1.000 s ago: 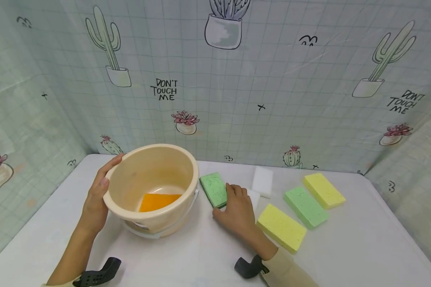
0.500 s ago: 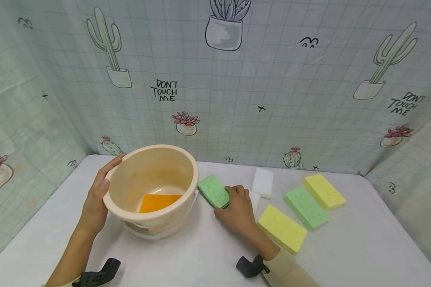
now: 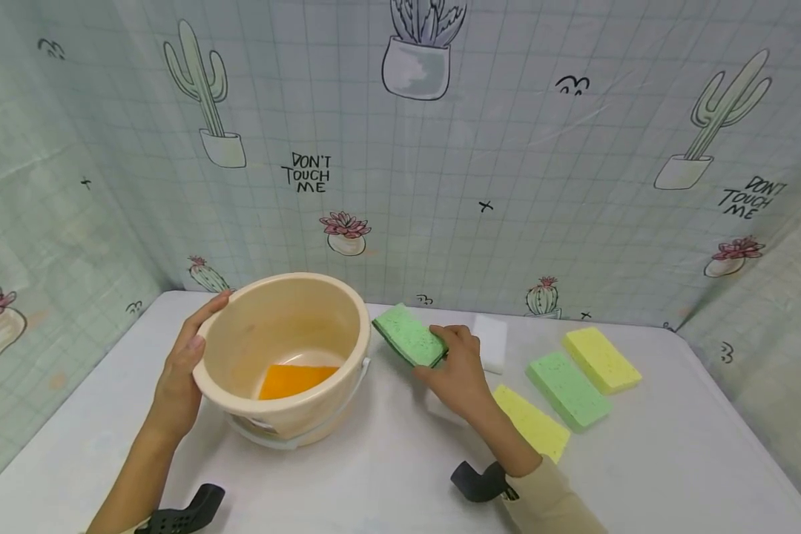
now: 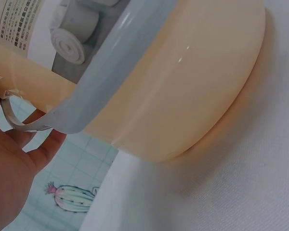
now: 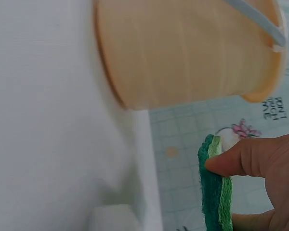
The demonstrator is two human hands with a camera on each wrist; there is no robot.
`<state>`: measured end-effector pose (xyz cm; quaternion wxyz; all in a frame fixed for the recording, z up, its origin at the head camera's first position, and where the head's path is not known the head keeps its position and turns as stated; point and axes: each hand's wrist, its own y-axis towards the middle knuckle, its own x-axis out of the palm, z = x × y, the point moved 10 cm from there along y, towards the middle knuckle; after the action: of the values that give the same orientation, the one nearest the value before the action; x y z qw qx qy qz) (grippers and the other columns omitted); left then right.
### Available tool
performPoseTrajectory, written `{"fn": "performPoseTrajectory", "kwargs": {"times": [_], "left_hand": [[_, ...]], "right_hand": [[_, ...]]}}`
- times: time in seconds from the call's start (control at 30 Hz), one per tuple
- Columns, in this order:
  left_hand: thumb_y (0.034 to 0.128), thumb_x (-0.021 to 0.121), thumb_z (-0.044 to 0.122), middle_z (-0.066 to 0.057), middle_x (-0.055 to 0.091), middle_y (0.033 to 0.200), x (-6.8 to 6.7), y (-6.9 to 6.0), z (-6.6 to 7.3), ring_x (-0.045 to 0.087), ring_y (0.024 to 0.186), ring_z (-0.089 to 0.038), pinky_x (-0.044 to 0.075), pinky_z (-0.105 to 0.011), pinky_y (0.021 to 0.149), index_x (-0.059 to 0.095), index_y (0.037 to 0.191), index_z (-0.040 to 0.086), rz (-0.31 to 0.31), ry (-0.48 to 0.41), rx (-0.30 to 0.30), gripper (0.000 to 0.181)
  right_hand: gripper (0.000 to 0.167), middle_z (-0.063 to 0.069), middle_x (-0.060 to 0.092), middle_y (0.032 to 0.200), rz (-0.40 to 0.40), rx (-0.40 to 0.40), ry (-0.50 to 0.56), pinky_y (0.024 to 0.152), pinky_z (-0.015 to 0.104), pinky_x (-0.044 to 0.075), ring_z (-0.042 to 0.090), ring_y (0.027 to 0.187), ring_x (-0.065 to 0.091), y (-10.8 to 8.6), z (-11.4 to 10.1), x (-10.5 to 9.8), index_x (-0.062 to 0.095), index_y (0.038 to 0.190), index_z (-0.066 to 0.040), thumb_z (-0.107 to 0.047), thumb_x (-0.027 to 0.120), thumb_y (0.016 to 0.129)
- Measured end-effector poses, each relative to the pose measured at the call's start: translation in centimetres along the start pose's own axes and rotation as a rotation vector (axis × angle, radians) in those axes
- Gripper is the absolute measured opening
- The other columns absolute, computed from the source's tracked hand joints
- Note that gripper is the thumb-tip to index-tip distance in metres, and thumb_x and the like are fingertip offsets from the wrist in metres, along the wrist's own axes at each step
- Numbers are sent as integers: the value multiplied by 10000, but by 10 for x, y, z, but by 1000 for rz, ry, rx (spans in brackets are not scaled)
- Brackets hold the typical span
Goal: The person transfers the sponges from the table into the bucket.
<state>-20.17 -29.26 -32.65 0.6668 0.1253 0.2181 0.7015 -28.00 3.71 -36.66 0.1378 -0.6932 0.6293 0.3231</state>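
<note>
A cream bucket [image 3: 280, 311] with a grey handle [image 4: 111, 62] stands tilted slightly towards me on the table. My left hand [image 3: 182, 371] grips its rim on the left side, thumb near the edge. Inside the bucket lies an orange sponge [image 3: 297, 380], partly cut off by the near rim. Right of the bucket, my right hand [image 3: 459, 374] pinches a green sponge [image 3: 410, 335] between thumb and fingers, raised off the table. A dark green scouring layer [image 5: 210, 187] shows on that sponge in the right wrist view.
On the right of the white table [image 3: 674, 445] lie a yellow sponge [image 3: 532, 421] partly behind my forearm, a light green sponge [image 3: 569, 390] and another yellow sponge [image 3: 602, 360]. A white sponge [image 3: 491, 343] sits behind my right hand. A printed curtain [image 3: 547, 170] hangs behind.
My right hand has lifted the green sponge from the table, moving up and slightly right, and now covers one white piece. My left hand and the bucket stay put.
</note>
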Motion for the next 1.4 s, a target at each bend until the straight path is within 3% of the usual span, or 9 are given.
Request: {"fn": "performPoseTrajectory", "kwargs": {"times": [0.13, 0.27, 0.7, 1.13, 1.4], "left_hand": [[1003, 237, 250, -58, 218, 1553, 3, -1, -1, 254, 1361, -207, 300, -169, 1027, 302, 1490, 84, 1, -13, 6, 519], [1003, 234, 241, -60, 196, 1561, 6, -3, -3, 261, 1357, -198, 305, -164, 1020, 289, 1496, 89, -13, -17, 16, 519], [1003, 239, 239, -48, 219, 1556, 3, -2, -4, 278, 1348, -180, 315, -153, 1008, 299, 1498, 110, -9, 7, 20, 516], [1005, 226, 260, -60, 215, 1553, 2, -3, -2, 281, 1339, -202, 299, -166, 1022, 290, 1499, 99, -4, -1, 3, 523], [1007, 226, 258, -65, 201, 1558, 1, -1, -1, 269, 1349, -199, 294, -164, 1024, 288, 1498, 94, -9, -3, 11, 521]], "right_hand": [[671, 157, 458, 1253, 13, -13, 29, 836, 383, 454, 280, 1088, 429, 0, -8, -14, 526, 1319, 18, -123, 803, 723], [686, 154, 446, 1266, 12, -38, 43, 858, 406, 462, 277, 1115, 420, -1, -16, -23, 518, 1327, 11, -116, 819, 725], [703, 132, 411, 1288, -9, -178, 10, 838, 397, 438, 264, 1036, 474, -2, -60, -56, 472, 1374, -31, -227, 800, 785], [618, 62, 424, 1288, -76, -270, 65, 850, 370, 427, 199, 1077, 407, 1, -103, -47, 517, 1336, -74, -148, 779, 781], [592, -7, 416, 1287, -149, -263, 73, 829, 347, 447, 155, 1048, 423, 3, -123, -31, 532, 1331, -135, -197, 768, 791]]}}
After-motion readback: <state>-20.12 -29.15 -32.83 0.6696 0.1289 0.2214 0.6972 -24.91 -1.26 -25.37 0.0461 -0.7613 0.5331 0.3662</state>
